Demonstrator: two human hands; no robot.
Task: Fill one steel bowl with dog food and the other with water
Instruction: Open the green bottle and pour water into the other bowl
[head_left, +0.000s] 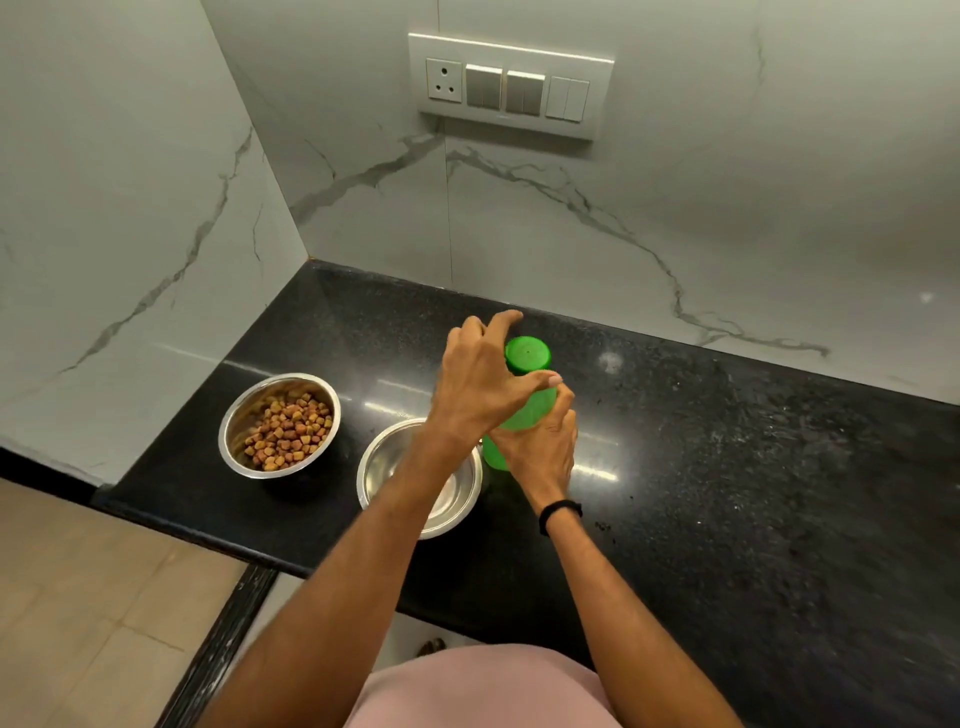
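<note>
Standing on the black counter (727, 493), the left bowl (279, 425) holds brown kibble (289, 437); the second bowl (421, 478), partly hidden by the forearm, looks empty. Right hand (540, 452) is wrapped around the green bottle (524, 405); left hand (483, 379), fingers spread, hovers beside its cap (529, 356); whether they touch is unclear.

Black speckled stone countertop (727, 467) was seen in a corner w/ marble-look walls at back and left. Three things were set directly on it: steel bowl w/ kibble (280, 425) at left, second steel bowl (384, 467) just right of it nr the front edge, and a green bottle (524, 400) stood upright just beside the second bowl. Contents of second bowl couldn't be made out.
</note>
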